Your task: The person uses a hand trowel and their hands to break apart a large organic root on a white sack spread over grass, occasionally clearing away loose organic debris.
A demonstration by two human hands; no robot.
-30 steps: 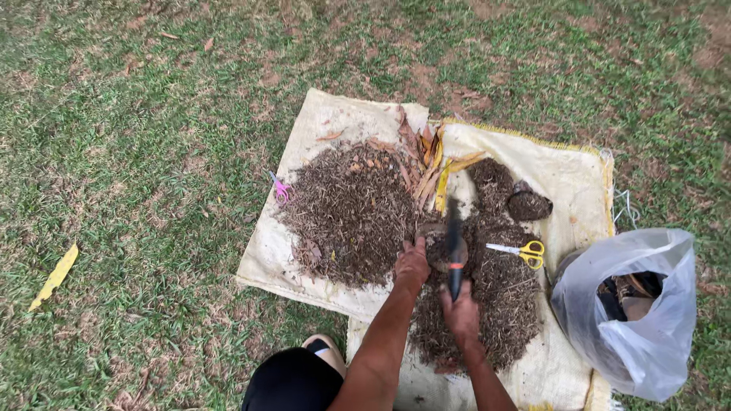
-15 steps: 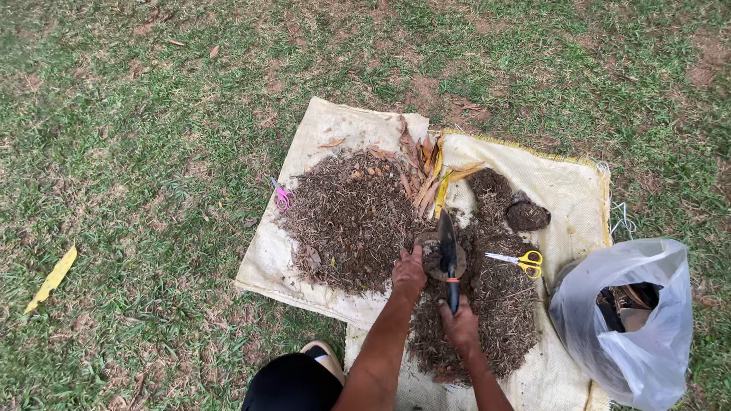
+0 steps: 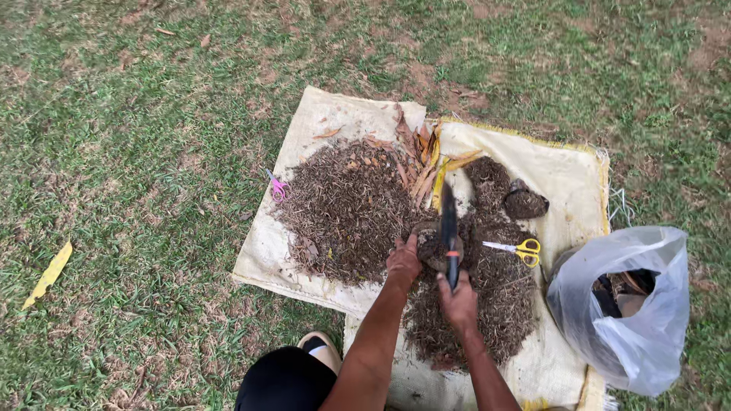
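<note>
Right hand (image 3: 459, 301) wrapped tight around the handle of a long dark blade (image 3: 448, 217), point angled away toward the dry leaves (image 3: 423, 164). Left hand (image 3: 403, 260) curled against a round brown husk lump (image 3: 435, 243), pinning it on the heap of shredded fibre (image 3: 346, 209) where the two pale sacks (image 3: 320, 122) overlap. Best done, by the look of it, with short controlled chops, blade kept on the far side of the lump, away from the bracing fingers. Worth holding the lump low and firm against the heap to stop it rolling. Yellow-handled scissors (image 3: 516, 248) just right of the blade, pink ones (image 3: 276, 186) at the left of the heap, a second dark lump (image 3: 525, 204) further back. Plastic bag (image 3: 628, 320) open on the grass (image 3: 137, 152) at the right.
</note>
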